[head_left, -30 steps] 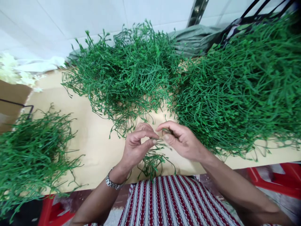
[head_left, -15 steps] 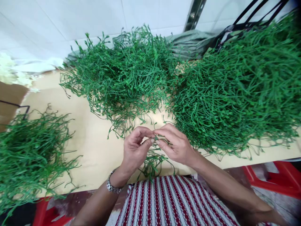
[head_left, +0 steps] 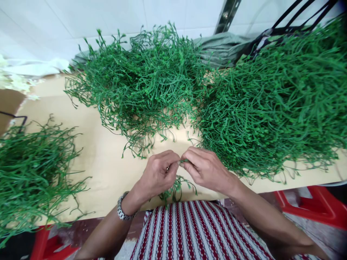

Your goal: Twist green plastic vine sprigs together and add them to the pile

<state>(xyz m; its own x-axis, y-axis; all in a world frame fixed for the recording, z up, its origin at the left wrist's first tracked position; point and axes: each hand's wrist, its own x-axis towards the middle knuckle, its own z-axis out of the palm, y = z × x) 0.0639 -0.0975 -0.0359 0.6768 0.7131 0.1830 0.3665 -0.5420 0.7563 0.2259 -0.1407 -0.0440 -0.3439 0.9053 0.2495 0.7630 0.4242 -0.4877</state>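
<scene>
My left hand (head_left: 162, 171) and my right hand (head_left: 204, 167) meet fingertip to fingertip above the table's front part. Both are closed in a pinch on a thin green artificial stem (head_left: 185, 160), of which only a short bit shows between the fingers. Beneath my hands a small bunch of green stems (head_left: 176, 188) lies near the table edge, partly hidden by my left hand. Ahead is a loose heap of green stems (head_left: 146, 79), and a larger heap (head_left: 273, 108) spreads just beyond my right hand.
Another pile of green stems (head_left: 35, 169) lies at the left, near a cardboard box (head_left: 9, 104) and cream flowers (head_left: 18, 83). Brown paper (head_left: 92, 173) covers the table. Red stools (head_left: 317, 206) stand below its edge. A tiled wall (head_left: 108, 16) rises behind.
My left hand has turned over and its fingers have curled tighter, closing against my right fingertips. My right hand stays pinched at nearly the same spot. The view has shifted slightly.
</scene>
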